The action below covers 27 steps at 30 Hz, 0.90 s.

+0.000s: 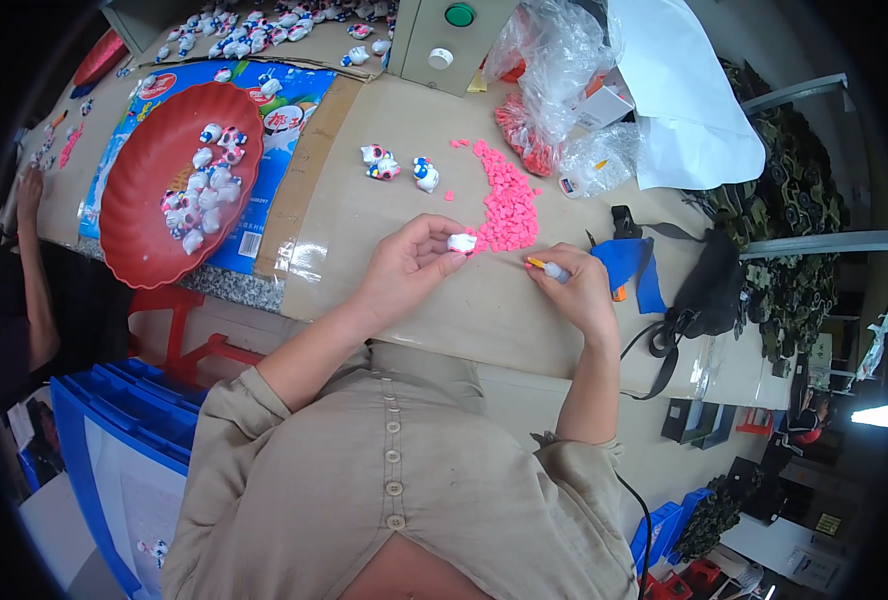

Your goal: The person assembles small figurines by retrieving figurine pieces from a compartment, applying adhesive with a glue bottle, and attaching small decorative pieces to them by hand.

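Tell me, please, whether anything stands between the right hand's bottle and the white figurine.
Nothing visible does: the bottle in the right hand and figurine in the left hand are apart, with pink pieces nearby.

You are in a workshop or small factory room, and the grey control box with its green button, at the far side of the tabletop, helps show it. Left of that box, small painted figurines lie in bulk; nearer you than it, pink pieces form a loose pile; right of it sit clear plastic bags. Well left of the box, another person's arm is at the tabletop; well right, camouflage-patterned goods are massed.
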### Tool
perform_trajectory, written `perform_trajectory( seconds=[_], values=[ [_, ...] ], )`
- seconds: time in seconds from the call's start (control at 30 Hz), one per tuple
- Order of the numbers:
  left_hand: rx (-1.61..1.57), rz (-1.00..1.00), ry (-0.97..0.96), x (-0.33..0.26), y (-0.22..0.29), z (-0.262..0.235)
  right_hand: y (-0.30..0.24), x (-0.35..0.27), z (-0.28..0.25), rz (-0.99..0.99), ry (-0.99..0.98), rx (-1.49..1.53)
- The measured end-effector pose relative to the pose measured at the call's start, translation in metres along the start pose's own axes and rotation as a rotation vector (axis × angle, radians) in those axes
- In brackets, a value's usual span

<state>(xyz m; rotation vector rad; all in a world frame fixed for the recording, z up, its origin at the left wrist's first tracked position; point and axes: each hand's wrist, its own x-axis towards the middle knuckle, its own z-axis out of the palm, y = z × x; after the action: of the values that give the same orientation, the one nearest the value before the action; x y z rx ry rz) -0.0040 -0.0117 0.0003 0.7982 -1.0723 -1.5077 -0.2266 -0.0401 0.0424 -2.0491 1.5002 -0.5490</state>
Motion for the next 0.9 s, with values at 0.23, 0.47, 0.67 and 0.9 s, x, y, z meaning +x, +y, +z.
perform_trajectory(
  seconds=[0.23,0.47,0.67,0.9],
  values=[
    [-0.001,-0.036,-0.013,0.0,0.004,0.002,0.002,-0.001,0.008,0.13,0.062,0.071],
    [0.106,0.033,-0.037,0.002,-0.006,0.001,-0.041,-0.013,0.051,0.292,0.213,1.143],
    [0.089,0.061,-0.063,0.0,-0.004,0.001,-0.052,-0.012,0.064,0.296,0.267,1.202],
    [0.108,0.033,-0.063,-0.001,-0.002,0.001,-0.052,-0.012,0.066,0.346,0.253,1.126]
  ],
)
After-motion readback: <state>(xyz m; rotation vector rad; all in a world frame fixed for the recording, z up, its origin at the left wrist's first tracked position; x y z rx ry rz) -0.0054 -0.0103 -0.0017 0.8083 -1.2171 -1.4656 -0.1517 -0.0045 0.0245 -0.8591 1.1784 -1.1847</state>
